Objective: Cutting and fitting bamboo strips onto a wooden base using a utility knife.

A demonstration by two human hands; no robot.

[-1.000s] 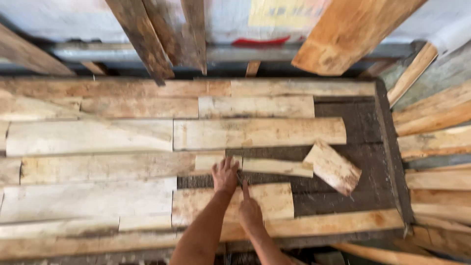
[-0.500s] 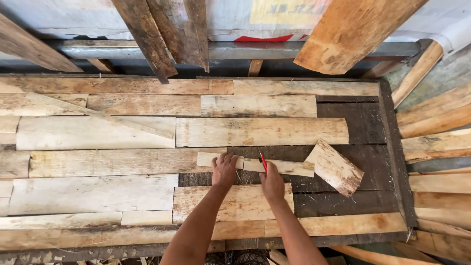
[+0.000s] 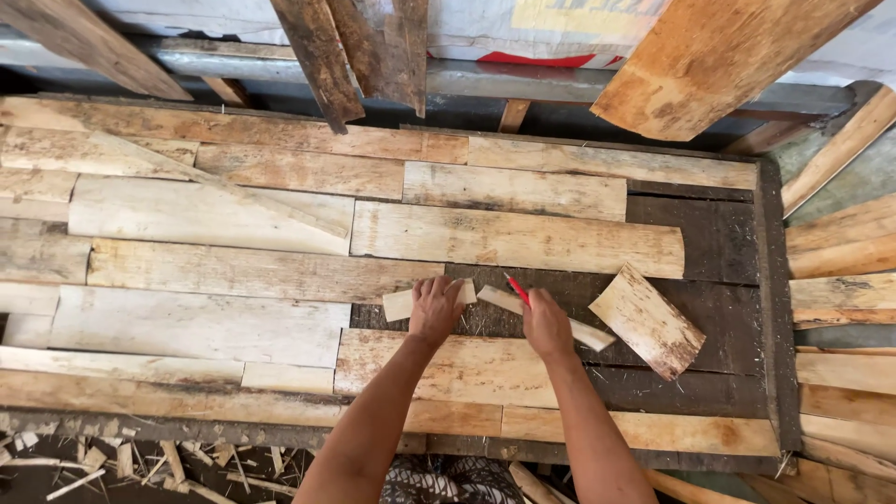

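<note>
Partly hidden: the thin wood strip (image 3: 551,315) is covered at its middle by the right hand (image 3: 546,324), and its left piece (image 3: 403,303) is covered at one end by the left hand (image 3: 437,308); whether the two pale lengths form one strip or two cannot be told. Both forearms are cut off by the lower edge of the view. Leaning boards (image 3: 719,56) at the top are cut off by the upper edge, and the stacked boards (image 3: 840,243) at the right by the right edge.

Grip, right: the fingers are closed around a red pencil (image 3: 517,290), whose tip is pointed up and to the left, just above the strip. Grip, left: the hand is laid flat, fingers spread slightly, pressed down on the left piece; nothing is enclosed by it.

Location: the strip is laid on the dark bare patch of the table (image 3: 719,243), between a long pale board (image 3: 518,238) above and a lower board (image 3: 457,369) below. A short offcut (image 3: 647,320) is lain tilted just beside the strip's right end.

Change noted against the frame half a second earlier: the hands are found at nearly the same place, with the pencil already raised; one second earlier the right hand was placed lower, behind the left, and no pencil was visible.
</note>
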